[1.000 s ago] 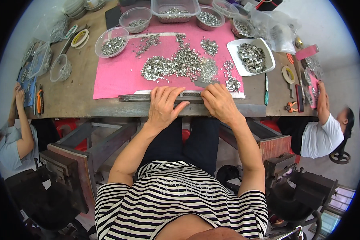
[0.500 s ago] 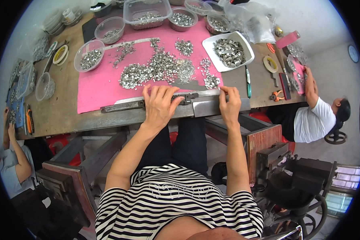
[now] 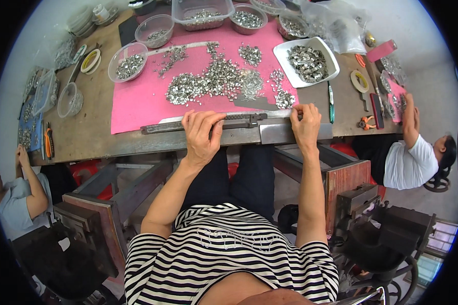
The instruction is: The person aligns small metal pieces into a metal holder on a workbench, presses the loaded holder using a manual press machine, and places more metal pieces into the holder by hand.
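My left hand (image 3: pixel 202 136) lies over a long slotted metal bar (image 3: pixel 163 127) along the table's near edge, its fingers bent over it and the thumb on the near side. A dark ridged strip (image 3: pixel 235 120) and a small clamp-like block (image 3: pixel 254 120) show right of its fingertips. My right hand (image 3: pixel 307 129) is closed in a pinch beside a flat metal plate (image 3: pixel 276 133); what lies between thumb and forefinger is too small to make out. Just beyond it sits a small heap of shiny metal pieces (image 3: pixel 285 99). A larger pile (image 3: pixel 208 81) spreads over the pink mat (image 3: pixel 130 109).
Behind the pile stand clear tubs (image 3: pixel 129 62) of metal parts and a white tray (image 3: pixel 336 68). On the right lie a tape roll (image 3: pixel 359 81), a green-handled tool (image 3: pixel 332 109) and orange pliers (image 3: pixel 365 122). Two people sit at the table's left and right ends.
The view has shifted, so the table appears farther right. My left hand has slid left along the bar, uncovering more of the ridged strip. My right fingers are drawn closer together, near the same spot.
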### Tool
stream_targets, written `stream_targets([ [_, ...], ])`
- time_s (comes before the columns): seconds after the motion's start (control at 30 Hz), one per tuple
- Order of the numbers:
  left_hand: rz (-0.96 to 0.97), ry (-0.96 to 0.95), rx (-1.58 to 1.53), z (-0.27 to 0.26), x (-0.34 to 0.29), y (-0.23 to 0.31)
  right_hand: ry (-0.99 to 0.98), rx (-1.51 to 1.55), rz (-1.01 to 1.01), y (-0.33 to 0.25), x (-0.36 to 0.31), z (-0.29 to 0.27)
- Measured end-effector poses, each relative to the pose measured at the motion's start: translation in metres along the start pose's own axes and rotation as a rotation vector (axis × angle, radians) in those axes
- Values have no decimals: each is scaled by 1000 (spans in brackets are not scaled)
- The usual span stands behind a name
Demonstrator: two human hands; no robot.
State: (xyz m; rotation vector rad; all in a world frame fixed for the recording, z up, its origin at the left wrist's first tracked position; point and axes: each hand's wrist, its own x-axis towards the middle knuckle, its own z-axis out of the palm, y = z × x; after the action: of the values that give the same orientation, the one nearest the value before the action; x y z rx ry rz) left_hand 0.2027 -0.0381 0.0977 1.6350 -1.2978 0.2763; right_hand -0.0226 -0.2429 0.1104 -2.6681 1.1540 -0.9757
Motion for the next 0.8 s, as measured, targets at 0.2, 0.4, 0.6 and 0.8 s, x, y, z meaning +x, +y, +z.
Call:
stream_targets([
  [0.2, -2, 33, 17, 1, 0, 2, -75, 391, -237, -56, 8, -10],
  [0.4, 12, 48, 16, 4, 1, 3, -215, 373, -425, -89, 15, 6],
  [0.6, -22, 45, 12, 3, 0, 2, -317, 190, -618, -92, 24, -1],
  [0.8, -10, 49, -8, 3, 1, 2, -321, 544, -339, -82, 20, 5],
])
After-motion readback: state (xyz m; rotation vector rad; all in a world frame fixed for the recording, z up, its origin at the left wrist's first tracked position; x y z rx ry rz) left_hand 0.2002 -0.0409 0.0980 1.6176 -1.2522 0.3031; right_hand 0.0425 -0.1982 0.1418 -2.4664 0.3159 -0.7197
